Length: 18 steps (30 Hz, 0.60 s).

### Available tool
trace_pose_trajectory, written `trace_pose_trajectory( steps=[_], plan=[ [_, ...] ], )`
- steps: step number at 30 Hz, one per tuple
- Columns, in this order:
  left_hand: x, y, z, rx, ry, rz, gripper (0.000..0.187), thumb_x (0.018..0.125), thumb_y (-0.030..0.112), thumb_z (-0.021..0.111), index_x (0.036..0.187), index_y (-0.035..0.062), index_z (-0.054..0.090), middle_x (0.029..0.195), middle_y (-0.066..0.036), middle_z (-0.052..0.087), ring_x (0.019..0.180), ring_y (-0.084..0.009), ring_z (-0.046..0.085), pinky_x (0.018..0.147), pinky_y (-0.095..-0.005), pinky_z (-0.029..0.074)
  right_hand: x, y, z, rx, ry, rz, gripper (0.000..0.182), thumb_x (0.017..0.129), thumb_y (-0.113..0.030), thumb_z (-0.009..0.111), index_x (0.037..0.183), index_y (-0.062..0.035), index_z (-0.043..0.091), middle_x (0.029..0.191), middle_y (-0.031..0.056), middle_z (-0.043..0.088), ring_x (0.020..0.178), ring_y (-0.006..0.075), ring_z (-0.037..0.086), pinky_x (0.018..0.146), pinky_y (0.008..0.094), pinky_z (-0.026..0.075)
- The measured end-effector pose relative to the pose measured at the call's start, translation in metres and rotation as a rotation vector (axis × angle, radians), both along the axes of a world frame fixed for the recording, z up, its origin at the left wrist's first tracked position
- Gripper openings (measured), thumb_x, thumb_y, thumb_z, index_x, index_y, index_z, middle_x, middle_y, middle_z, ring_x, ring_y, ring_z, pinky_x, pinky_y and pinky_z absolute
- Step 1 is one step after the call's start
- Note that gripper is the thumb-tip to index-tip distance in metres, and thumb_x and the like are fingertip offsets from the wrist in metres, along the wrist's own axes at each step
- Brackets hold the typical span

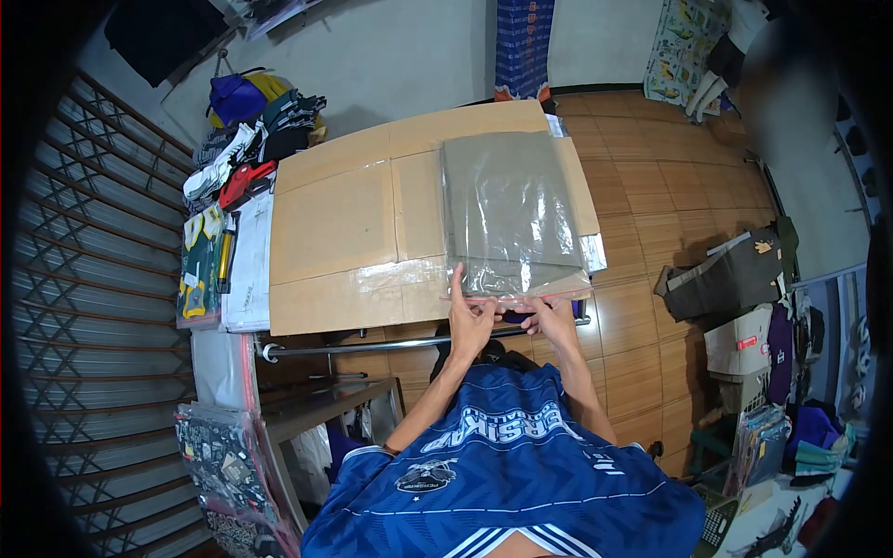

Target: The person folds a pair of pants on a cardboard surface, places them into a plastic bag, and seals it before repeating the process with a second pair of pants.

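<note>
Fingers of left hand (pixel 473 319) and right hand (pixel 553 321) pinch the clear bag (pixel 512 209) at near edge of counter (pixel 330 232), seemingly for sealing, which next needs even pressing.

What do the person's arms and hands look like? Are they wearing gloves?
No gloves: the left hand and right hand are bare, and so are the forearms. I can't spot a watch or ring. The person wears a blue jersey with short sleeves, white lettering on the chest and white stripes at the collar.
</note>
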State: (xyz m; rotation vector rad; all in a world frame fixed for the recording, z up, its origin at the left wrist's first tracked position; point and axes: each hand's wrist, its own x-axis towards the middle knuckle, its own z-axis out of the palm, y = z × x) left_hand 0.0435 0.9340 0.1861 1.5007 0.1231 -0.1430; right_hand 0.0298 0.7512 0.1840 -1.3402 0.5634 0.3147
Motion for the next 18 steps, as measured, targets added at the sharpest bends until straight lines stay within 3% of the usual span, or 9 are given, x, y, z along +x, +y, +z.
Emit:
trace_pose_trajectory(
  steps=[9,10,14,18],
  plan=[
    [0.006,0.048,-0.011,-0.145,0.008,0.18,0.091,0.092,-0.009,0.062,0.163,0.0114,0.009,0.127,-0.027,0.057,0.082,-0.0228,0.073,0.065,-0.0303,0.063,-0.012,-0.041,-0.002,-0.007,-0.001,-0.143,0.027,0.095,-0.021,0.074,0.107,0.0035,0.07,0.094,0.0166,0.076,0.061,0.0135,0.068,0.05,0.0252,0.052],
    [0.007,0.058,-0.012,-0.123,0.015,0.182,0.089,0.092,-0.009,0.063,0.162,0.011,0.011,0.115,-0.024,0.064,0.082,-0.0223,0.073,0.066,-0.0309,0.063,-0.013,-0.047,-0.004,-0.004,0.012,-0.144,0.027,0.095,-0.022,0.074,0.106,0.0018,0.07,0.093,0.0151,0.076,0.062,0.013,0.068,0.05,0.0249,0.052],
    [0.013,0.087,-0.011,-0.039,0.061,0.23,0.085,0.092,-0.006,0.067,0.158,0.0072,0.016,0.088,-0.016,0.07,0.078,-0.0206,0.073,0.067,-0.0309,0.062,-0.017,-0.064,-0.006,-0.01,0.02,-0.177,0.025,0.094,-0.024,0.076,0.103,-0.001,0.069,0.091,0.0133,0.076,0.062,0.0124,0.067,0.051,0.0246,0.051],
    [0.019,0.103,-0.008,-0.003,0.105,0.207,0.078,0.091,-0.004,0.068,0.154,0.0037,0.022,0.089,-0.015,0.071,0.078,-0.0185,0.072,0.067,-0.0283,0.06,-0.019,-0.068,-0.004,0.012,0.013,-0.215,0.024,0.095,-0.024,0.075,0.102,-0.0012,0.068,0.091,0.0139,0.076,0.061,0.0122,0.067,0.052,0.0245,0.051]
  ],
)
